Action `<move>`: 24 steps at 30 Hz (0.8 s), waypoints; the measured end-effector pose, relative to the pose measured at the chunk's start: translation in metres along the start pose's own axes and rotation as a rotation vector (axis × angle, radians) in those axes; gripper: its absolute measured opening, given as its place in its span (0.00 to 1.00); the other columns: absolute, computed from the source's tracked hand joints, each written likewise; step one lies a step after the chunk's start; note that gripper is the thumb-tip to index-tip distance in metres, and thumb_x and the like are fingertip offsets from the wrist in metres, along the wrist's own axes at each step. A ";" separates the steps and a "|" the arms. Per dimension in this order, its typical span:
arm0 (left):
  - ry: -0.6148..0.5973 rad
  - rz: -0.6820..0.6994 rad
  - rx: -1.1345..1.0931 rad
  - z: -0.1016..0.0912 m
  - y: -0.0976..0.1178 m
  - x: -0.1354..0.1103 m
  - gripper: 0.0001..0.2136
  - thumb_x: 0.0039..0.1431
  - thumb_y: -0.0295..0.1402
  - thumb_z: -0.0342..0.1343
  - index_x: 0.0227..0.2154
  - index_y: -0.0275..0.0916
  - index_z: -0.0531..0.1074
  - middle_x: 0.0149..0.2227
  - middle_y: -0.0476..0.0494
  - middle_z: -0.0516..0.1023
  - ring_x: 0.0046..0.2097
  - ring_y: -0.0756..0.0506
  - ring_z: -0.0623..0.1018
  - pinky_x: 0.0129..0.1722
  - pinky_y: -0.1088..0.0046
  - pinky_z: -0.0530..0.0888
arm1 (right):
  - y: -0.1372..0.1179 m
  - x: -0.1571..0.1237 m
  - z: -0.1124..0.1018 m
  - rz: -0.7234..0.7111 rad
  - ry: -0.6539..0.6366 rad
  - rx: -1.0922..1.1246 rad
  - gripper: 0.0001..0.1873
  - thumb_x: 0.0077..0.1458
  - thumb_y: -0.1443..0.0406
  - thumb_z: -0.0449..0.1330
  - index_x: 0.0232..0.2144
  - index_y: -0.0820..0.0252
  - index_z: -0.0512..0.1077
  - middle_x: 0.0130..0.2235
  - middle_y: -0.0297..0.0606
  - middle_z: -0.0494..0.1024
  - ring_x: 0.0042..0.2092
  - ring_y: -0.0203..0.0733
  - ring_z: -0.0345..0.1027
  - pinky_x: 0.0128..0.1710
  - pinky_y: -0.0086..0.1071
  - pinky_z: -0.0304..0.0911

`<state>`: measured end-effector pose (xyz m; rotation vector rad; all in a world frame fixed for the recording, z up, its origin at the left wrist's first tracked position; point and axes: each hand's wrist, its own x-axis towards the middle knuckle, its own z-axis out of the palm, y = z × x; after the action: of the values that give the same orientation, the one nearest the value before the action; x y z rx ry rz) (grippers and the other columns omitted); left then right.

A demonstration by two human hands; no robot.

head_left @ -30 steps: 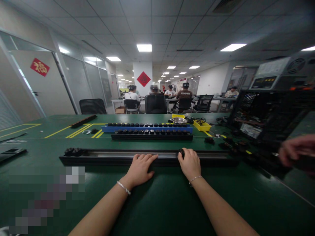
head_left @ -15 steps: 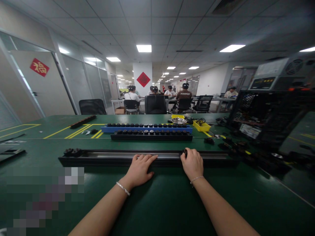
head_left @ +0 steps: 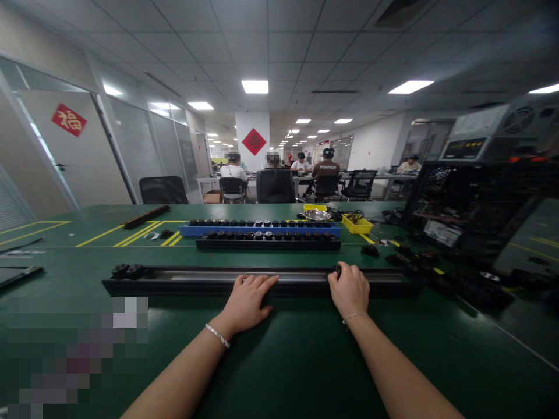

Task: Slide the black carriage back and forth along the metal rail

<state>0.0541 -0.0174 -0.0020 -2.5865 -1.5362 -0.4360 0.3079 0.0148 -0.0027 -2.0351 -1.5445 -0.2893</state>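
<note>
A long black rail [head_left: 183, 285] with a shiny metal strip along its channel lies across the green table in front of me. My left hand [head_left: 248, 304] rests on the middle of this rail, its fingers stretched out and holding nothing. Farther right, my right hand [head_left: 350, 289] is closed around a small black part [head_left: 338, 269] at the channel. Most of that part is hidden by my fingers, so its exact kind does not show. At the rail's left end sit a few black socket-like modules [head_left: 128, 270].
Behind the rail lie a blue rail [head_left: 262, 231] and another black rail [head_left: 268, 244], both lined with black modules. A yellow bin [head_left: 357, 224], a metal bowl [head_left: 317, 215] and an opened computer case [head_left: 452, 203] stand beyond. Loose black parts [head_left: 476, 285] are strewn at right.
My right hand has slid a little to the right along the rail, with the small black part in its fingers. My left hand has stayed in place.
</note>
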 end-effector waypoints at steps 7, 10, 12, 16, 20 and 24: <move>0.016 0.006 -0.017 0.000 0.000 -0.001 0.33 0.50 0.38 0.55 0.59 0.52 0.49 0.56 0.48 0.65 0.53 0.41 0.65 0.54 0.56 0.53 | 0.003 0.002 -0.001 0.020 0.023 -0.011 0.20 0.54 0.63 0.48 0.46 0.64 0.69 0.42 0.45 0.72 0.45 0.46 0.63 0.48 0.37 0.52; 0.006 0.002 -0.017 0.000 0.000 -0.001 0.33 0.50 0.38 0.55 0.59 0.52 0.50 0.56 0.48 0.65 0.53 0.40 0.65 0.54 0.56 0.53 | 0.005 0.003 -0.001 0.025 0.019 -0.008 0.20 0.54 0.63 0.47 0.46 0.64 0.69 0.42 0.45 0.72 0.45 0.46 0.63 0.47 0.37 0.52; 0.002 0.001 -0.014 0.000 0.000 0.000 0.33 0.50 0.38 0.55 0.60 0.52 0.49 0.56 0.47 0.64 0.53 0.40 0.65 0.54 0.56 0.53 | 0.006 0.004 -0.001 0.033 0.024 -0.009 0.20 0.54 0.63 0.47 0.45 0.64 0.70 0.42 0.46 0.72 0.45 0.46 0.63 0.47 0.37 0.53; 0.007 0.002 -0.008 0.000 0.000 0.000 0.33 0.50 0.38 0.55 0.60 0.52 0.49 0.56 0.47 0.65 0.53 0.40 0.65 0.54 0.55 0.53 | 0.010 0.006 -0.002 0.059 0.024 -0.016 0.20 0.53 0.63 0.48 0.45 0.64 0.70 0.41 0.46 0.72 0.44 0.47 0.64 0.45 0.37 0.54; 0.005 0.007 -0.002 0.000 0.000 0.000 0.33 0.50 0.38 0.55 0.60 0.52 0.49 0.56 0.47 0.65 0.52 0.40 0.65 0.54 0.56 0.55 | 0.013 0.008 -0.003 0.086 0.033 -0.019 0.21 0.53 0.64 0.47 0.45 0.65 0.70 0.41 0.47 0.72 0.44 0.47 0.64 0.45 0.37 0.54; 0.014 0.004 -0.009 0.000 0.000 0.000 0.33 0.50 0.38 0.55 0.59 0.51 0.50 0.56 0.47 0.65 0.52 0.40 0.65 0.54 0.55 0.54 | 0.017 0.010 -0.005 0.112 0.036 -0.020 0.21 0.53 0.64 0.47 0.45 0.65 0.70 0.41 0.48 0.72 0.45 0.48 0.64 0.46 0.38 0.54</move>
<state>0.0541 -0.0178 -0.0024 -2.5873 -1.5275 -0.4614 0.3274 0.0173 0.0014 -2.1108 -1.4058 -0.2980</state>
